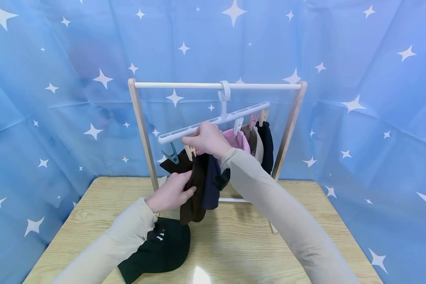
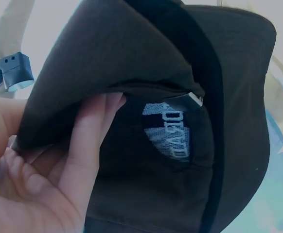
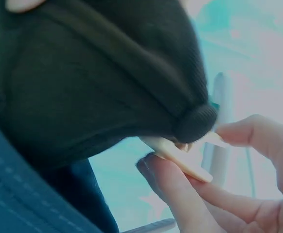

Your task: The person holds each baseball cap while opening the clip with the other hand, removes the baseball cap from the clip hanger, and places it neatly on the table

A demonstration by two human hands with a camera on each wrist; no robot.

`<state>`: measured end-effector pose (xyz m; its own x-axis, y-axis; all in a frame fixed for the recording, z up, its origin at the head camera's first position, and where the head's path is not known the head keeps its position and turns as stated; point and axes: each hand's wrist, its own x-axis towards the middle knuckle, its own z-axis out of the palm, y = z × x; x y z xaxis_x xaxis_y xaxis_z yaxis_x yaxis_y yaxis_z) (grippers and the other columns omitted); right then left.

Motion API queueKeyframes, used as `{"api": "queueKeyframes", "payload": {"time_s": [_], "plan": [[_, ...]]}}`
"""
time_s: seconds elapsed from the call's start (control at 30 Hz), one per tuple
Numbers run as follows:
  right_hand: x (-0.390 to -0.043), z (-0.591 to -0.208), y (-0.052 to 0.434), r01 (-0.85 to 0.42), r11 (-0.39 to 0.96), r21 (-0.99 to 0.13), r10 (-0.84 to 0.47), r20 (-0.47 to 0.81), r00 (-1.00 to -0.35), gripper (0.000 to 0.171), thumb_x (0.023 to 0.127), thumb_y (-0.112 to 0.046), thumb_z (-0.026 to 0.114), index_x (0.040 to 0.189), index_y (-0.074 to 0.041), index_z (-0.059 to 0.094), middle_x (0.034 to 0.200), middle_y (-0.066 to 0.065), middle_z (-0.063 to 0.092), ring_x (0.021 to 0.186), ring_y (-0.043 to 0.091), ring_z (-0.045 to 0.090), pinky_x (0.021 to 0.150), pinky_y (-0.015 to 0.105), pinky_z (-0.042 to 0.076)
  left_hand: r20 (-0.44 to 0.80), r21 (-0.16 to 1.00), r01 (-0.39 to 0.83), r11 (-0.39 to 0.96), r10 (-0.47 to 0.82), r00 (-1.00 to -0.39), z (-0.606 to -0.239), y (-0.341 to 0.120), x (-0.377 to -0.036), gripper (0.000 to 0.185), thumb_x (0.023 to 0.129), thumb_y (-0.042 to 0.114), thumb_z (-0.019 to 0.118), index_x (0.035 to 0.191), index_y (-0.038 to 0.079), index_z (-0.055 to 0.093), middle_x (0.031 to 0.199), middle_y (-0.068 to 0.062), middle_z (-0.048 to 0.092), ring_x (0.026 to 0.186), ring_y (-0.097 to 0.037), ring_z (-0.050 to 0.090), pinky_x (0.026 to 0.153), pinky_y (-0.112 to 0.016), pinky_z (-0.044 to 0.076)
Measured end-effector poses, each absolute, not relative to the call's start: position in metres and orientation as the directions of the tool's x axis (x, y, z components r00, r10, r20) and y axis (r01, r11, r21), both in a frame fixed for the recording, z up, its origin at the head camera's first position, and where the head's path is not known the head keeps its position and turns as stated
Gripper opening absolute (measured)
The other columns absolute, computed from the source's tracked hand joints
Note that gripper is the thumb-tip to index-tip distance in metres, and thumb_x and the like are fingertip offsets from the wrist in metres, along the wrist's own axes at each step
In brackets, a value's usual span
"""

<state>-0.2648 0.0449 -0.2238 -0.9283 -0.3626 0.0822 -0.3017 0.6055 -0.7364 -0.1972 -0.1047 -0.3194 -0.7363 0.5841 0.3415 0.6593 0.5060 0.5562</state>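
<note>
My left hand (image 1: 170, 192) holds a dark brown cap (image 1: 198, 193) by its edge, fingers inside and thumb outside. In the left wrist view, the cap's inside shows a woven label (image 2: 168, 131). Above it, my right hand (image 1: 210, 138) pinches a beige clothespin (image 1: 189, 152) under the low left end of a white hanger (image 1: 213, 121). In the right wrist view, that clothespin (image 3: 183, 160) lies against the cap's rounded top; whether its tips bite the fabric I cannot tell. A teal clothespin (image 1: 172, 154) hangs at the hanger's left end, by the cap.
The tilted hanger hangs from a rack's white bar (image 1: 177, 85). Along its right half hang a pink cap (image 1: 238, 140), a brown-and-beige one and a black one (image 1: 266, 144), on clothespins. A navy item (image 1: 211, 185) hangs beside the brown cap. A dark green cap (image 1: 163, 248) lies on the wooden table.
</note>
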Motion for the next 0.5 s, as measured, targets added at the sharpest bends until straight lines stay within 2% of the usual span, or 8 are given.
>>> {"api": "queueKeyframes", "payload": {"time_s": [0.07, 0.13, 0.23, 0.4, 0.5], "plan": [[-0.267, -0.220, 0.046, -0.242, 0.579, -0.778, -0.377, 0.007, -0.926, 0.040, 0.088, -0.026, 0.067, 0.056, -0.008, 0.054, 0.047, -0.001, 0.038, 0.068, 0.033, 0.067, 0.058, 0.030, 0.052, 0.339, 0.576, 0.650, 0.495, 0.579, -0.741, -0.321, -0.107, -0.197, 0.009, 0.091, -0.005, 0.058, 0.098, 0.001, 0.058, 0.066, 0.004, 0.048, 0.051, -0.004, 0.046, 0.051, -0.025, 0.041], [-0.269, -0.217, 0.047, -0.211, 0.572, -0.793, -0.392, -0.038, -0.919, 0.040, 0.088, -0.025, 0.067, 0.055, -0.009, 0.052, 0.047, -0.001, 0.038, 0.069, 0.032, 0.067, 0.065, 0.034, 0.055, 0.333, 0.589, 0.642, 0.492, 0.576, -0.747, -0.321, -0.109, -0.196, 0.010, 0.091, -0.004, 0.058, 0.099, 0.001, 0.059, 0.066, 0.005, 0.049, 0.051, -0.004, 0.047, 0.052, -0.026, 0.041], [-0.272, -0.214, 0.048, -0.200, 0.578, -0.791, -0.416, -0.074, -0.907, 0.046, 0.088, -0.024, 0.066, 0.053, -0.011, 0.039, 0.047, 0.000, 0.039, 0.062, 0.028, 0.065, 0.065, 0.034, 0.055, 0.323, 0.611, 0.629, 0.482, 0.574, -0.753, -0.322, -0.111, -0.195, 0.011, 0.091, -0.003, 0.058, 0.101, 0.001, 0.060, 0.071, 0.003, 0.056, 0.053, -0.003, 0.050, 0.056, -0.026, 0.044], [-0.275, -0.212, 0.049, -0.165, 0.574, -0.802, -0.424, -0.118, -0.898, 0.048, 0.088, -0.023, 0.066, 0.052, -0.012, 0.036, 0.048, 0.001, 0.039, 0.054, 0.019, 0.060, 0.066, 0.034, 0.055, 0.311, 0.645, 0.610, 0.460, 0.572, -0.759, -0.323, -0.112, -0.193, 0.013, 0.092, -0.003, 0.058, 0.103, 0.002, 0.062, 0.083, 0.000, 0.063, 0.061, -0.004, 0.055, 0.062, -0.028, 0.047], [-0.277, -0.212, 0.048, -0.149, 0.587, -0.796, -0.425, -0.146, -0.893, 0.047, 0.088, -0.022, 0.064, 0.051, -0.011, 0.038, 0.049, 0.002, 0.043, 0.053, 0.017, 0.058, 0.069, 0.035, 0.055, 0.299, 0.661, 0.597, 0.455, 0.569, -0.766, -0.325, -0.113, -0.192, 0.011, 0.092, -0.002, 0.058, 0.101, 0.003, 0.063, 0.081, 0.000, 0.063, 0.062, -0.005, 0.056, 0.062, -0.028, 0.048]]}}
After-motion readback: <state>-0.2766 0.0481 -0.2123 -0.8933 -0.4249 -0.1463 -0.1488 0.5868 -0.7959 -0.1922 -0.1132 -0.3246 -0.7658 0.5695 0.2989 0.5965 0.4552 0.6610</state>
